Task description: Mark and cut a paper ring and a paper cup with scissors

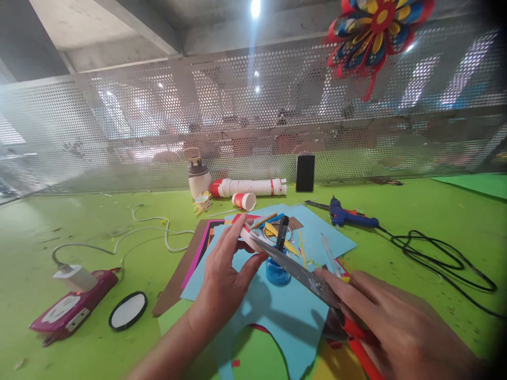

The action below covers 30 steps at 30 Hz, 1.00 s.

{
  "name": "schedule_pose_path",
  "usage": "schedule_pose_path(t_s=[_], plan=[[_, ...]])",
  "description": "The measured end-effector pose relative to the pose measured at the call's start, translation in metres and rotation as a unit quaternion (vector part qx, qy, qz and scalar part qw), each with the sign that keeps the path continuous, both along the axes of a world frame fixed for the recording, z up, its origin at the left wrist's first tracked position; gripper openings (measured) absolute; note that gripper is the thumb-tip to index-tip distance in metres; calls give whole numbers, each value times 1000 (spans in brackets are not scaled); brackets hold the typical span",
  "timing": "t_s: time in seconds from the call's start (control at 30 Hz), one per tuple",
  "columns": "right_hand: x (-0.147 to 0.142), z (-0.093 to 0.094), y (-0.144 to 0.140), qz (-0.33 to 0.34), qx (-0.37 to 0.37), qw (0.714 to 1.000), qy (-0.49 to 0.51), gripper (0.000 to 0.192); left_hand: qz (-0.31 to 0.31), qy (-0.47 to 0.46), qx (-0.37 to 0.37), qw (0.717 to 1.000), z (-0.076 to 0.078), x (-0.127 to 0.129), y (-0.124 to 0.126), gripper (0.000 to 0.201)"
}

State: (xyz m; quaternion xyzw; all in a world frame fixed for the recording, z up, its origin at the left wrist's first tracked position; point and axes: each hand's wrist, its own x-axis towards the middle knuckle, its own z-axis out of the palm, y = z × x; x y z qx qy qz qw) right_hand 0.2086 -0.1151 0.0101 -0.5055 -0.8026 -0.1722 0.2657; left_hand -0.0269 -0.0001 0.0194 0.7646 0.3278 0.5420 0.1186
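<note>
Leftmost, a magenta power strip (89, 302) lies on your green table (31, 243) with a white adapter (75, 277) plugged in, and a pale cable (119, 244) trails off toward the middle. Just beside the strip is a black-rimmed disc (128, 311) with a white face. Next come sheets, brown (170, 287) and others, partly under a blue sheet (253, 301). Behind them stands a bottle (199, 182), near a stack of cups (253, 188) on its side; one loose cup (244, 201) lies in front of the stack. Your left hand (227, 264) pinches a small white piece (250, 240) between thumb and fingers, above the blue sheet. The scissors (304, 275) slant up to that piece from the right; you cannot tell whether they have bitten in. Beyond the blades are a blue jar (278, 273) and a black marker (282, 233), and farther back a phone (305, 173) stands upright. Past these lies a blue glue gun (350, 215). Your right hand (396, 316) grips the scissors by their red handles, with the gun's black cord (443, 252) coiled beyond it.
</note>
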Motion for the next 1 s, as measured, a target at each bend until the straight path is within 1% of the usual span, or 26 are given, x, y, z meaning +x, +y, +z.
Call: schedule_pose_path(t_s=[0.17,0.4,0.67,0.8,1.0], plan=[[0,2,1,7,5,1000,-11,46,-5,-1,6,1000,-2,0,1,56],[1,0,1,4,2,1000,-3,45,-8,2,14,1000,-2,0,1,56],[0,2,0,-7,-3,1000,-15,46,3,16,23,1000,2,1,1,54],[0,1,1,-11,9,1000,-22,46,10,31,35,999,1,1,1,54],[1,4,2,-1,16,999,-34,45,14,42,45,998,0,1,2,55]])
